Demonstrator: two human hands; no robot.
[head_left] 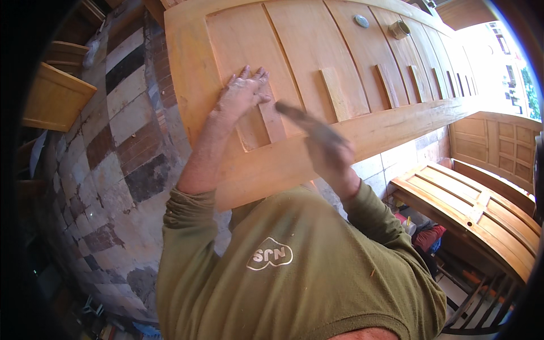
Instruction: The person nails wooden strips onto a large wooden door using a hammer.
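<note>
A large pale wooden door (314, 54) with grooved panels lies flat before me. My left hand (242, 93) rests on its near-left panel, fingers spread, at the upper end of a short wooden strip (273, 120). Whether the fingers press on that strip I cannot tell. My right hand (333, 158), smeared by motion, is closed round a dark, elongated tool (309, 123). The tool's tip points toward my left hand, above the door; blur hides its exact kind. Further strips, such as one wooden block (333, 93), lie in a row along the panels.
A small tin (399, 29) and a round lid (361, 21) sit on the door's far part. Another wooden door (476, 207) lies at the right, with a panelled door (498, 141) behind it. A wooden panel (56, 97) stands left, above the patchwork tiled floor (116, 187).
</note>
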